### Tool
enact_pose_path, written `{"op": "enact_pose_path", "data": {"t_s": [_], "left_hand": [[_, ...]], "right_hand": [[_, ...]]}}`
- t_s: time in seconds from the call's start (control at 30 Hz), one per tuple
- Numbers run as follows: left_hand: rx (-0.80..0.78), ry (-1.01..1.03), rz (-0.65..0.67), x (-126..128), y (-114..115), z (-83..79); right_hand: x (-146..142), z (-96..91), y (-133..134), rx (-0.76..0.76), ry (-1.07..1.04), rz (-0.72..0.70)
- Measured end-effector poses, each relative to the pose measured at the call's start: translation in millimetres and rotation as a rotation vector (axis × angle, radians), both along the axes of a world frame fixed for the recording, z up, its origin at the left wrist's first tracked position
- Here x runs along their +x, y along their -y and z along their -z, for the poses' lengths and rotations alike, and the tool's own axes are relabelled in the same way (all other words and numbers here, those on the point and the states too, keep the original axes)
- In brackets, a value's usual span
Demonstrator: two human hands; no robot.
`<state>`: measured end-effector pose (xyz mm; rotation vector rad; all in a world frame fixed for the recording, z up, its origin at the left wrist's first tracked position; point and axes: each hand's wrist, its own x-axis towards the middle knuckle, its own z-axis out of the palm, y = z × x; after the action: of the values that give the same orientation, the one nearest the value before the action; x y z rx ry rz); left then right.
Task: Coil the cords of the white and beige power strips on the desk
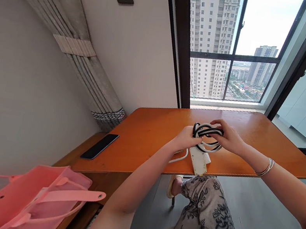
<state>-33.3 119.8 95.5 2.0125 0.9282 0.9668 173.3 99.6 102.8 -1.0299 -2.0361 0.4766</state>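
A coil of black and white cable [205, 147] is held up over the front part of the wooden table [149, 137]. My left hand [184, 138] is closed on the coil's left side, its thumb lying across the strands. From the right, my right hand [229, 138] grips the coil, with fingers over the top and the thumb below. Just under the coil is a long white block [197, 162] with yellowish stains, possibly a power strip; it reaches the table's front edge. A loop of white cord [180, 159] curves out beside my left wrist.
A dark phone [100, 146] lies at the table's left end. A pink bag [47, 194] with a strap stands at lower left. My legs in patterned trousers [209, 215] are below the front edge. A window [234, 57] is behind the table, a curtain [90, 68] at left.
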Motion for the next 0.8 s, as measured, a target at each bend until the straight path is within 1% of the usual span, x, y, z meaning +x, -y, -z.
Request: {"op": "enact_pose_path", "data": {"t_s": [0.07, 0.17, 0.23, 0.33, 0.4, 0.47, 0.67, 0.73, 0.8], "left_hand": [[0.011, -0.021, 0.008, -1.4, 0.7, -1.9], [0.001, -0.03, 0.013, -1.6, 2.5, -2.8], [-0.013, -0.028, 0.018, -1.0, 3.2, -2.6], [0.002, -0.02, -0.012, -0.4, 1.6, -1.8], [0.015, -0.006, -0.034, -0.4, -1.4, -1.1], [0.004, 0.015, -0.042, -0.3, -5.1, -0.1], [-0.128, 0.103, -0.034, 3.4, -13.7, 4.7], [-0.134, 0.128, -0.076, 6.4, -13.8, 6.5], [-0.099, 0.146, -0.138, 9.9, -12.5, 8.3]], "right_hand": [[-3.2, 1.0, 0.9, -0.101, -0.133, -0.02], [-6.1, 0.2, 2.0, -0.236, -0.297, -0.097], [-5.9, -1.5, 3.2, -0.299, -0.351, -0.157], [-2.9, -4.4, 5.1, -0.348, -0.365, -0.256], [-0.6, -5.6, 6.0, -0.344, -0.345, -0.31], [0.9, -5.9, 6.7, -0.313, -0.319, -0.329], [-0.7, 0.0, 6.0, -0.155, -0.256, -0.28], [-1.4, 2.9, 4.8, -0.107, -0.247, -0.263], [-1.6, 4.7, 3.6, -0.062, -0.218, -0.231]]}}
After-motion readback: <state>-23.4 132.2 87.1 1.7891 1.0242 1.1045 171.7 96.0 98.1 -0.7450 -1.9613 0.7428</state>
